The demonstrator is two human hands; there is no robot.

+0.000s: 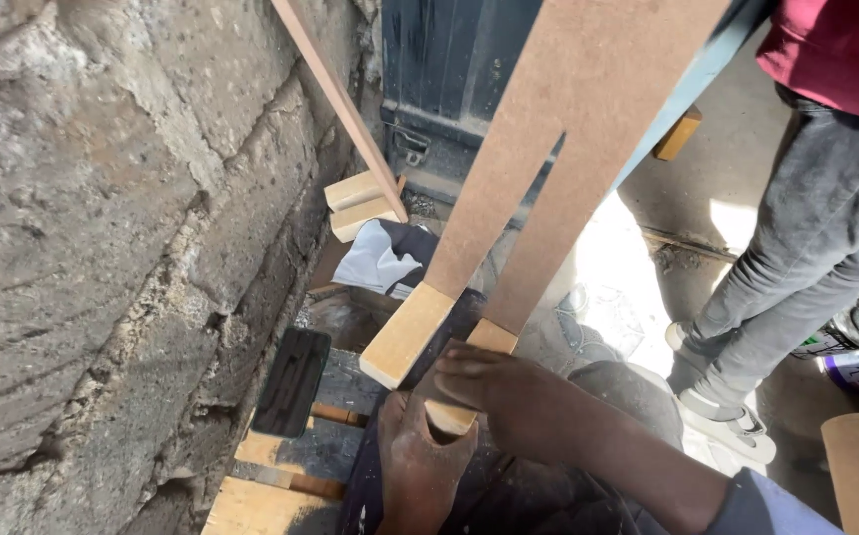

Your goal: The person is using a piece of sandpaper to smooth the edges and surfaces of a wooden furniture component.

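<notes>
While gripping the pale wooden foot block (454, 411) of the brown forked fibreboard panel (568, 149), right hand (519, 396) wraps closed around it from above. Left hand (420, 466) cups the same block from below, both together, beside rough grey stone wall (103, 228).

Wall (103, 228): rough stone blocks on your left.
Cloth (375, 260): white, crumpled by the wall's foot.
Offcuts (355, 203): two pale blocks behind it.
Bystander (806, 228): grey trousers, right of you.
</notes>
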